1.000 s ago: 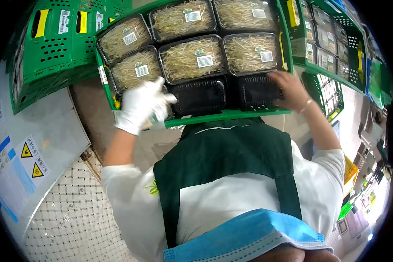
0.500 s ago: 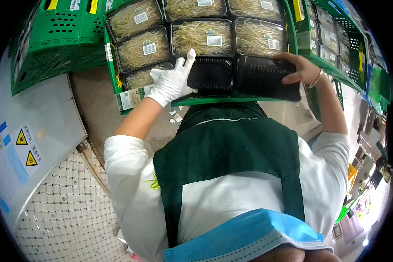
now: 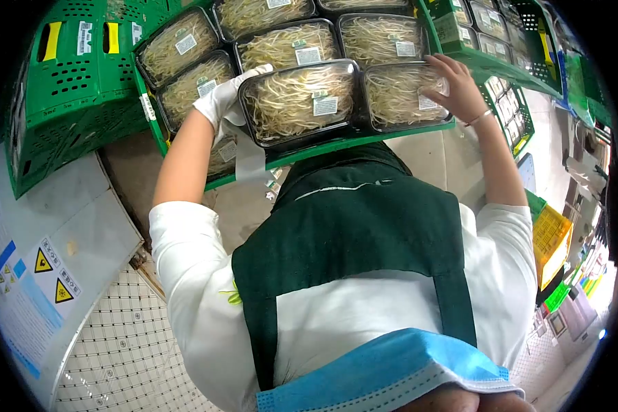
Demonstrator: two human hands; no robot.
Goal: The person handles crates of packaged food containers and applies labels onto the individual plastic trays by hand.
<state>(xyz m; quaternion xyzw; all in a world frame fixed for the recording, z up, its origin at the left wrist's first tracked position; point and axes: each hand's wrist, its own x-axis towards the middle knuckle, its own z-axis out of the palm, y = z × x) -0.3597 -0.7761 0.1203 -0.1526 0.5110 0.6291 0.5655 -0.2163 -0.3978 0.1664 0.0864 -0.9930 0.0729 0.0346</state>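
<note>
Black trays of bean sprouts, film-topped and labelled, fill a green crate (image 3: 353, 139) in front of me. My left hand (image 3: 228, 97), in a white glove, grips the upper left edge of the front middle tray of bean sprouts (image 3: 299, 103); some of its fingers are hidden. That tray sits tilted and higher than its neighbours, over the crate's near rim. My bare right hand (image 3: 459, 88) is closed over the right edge of the front right tray of bean sprouts (image 3: 395, 96), thumb near its label. A pale translucent strip (image 3: 250, 161) hangs below my left hand.
Stacked green crates (image 3: 69, 103) stand at the left. More green crates with packed trays (image 3: 491, 31) are at the upper right, and a yellow crate (image 3: 551, 240) is further right. A white panel with warning signs (image 3: 44, 261) lies at the left.
The two front trays, black sides showing before, now lie with their sprouts and labels facing up. My left hand has moved left and down; the view has shifted slightly.
</note>
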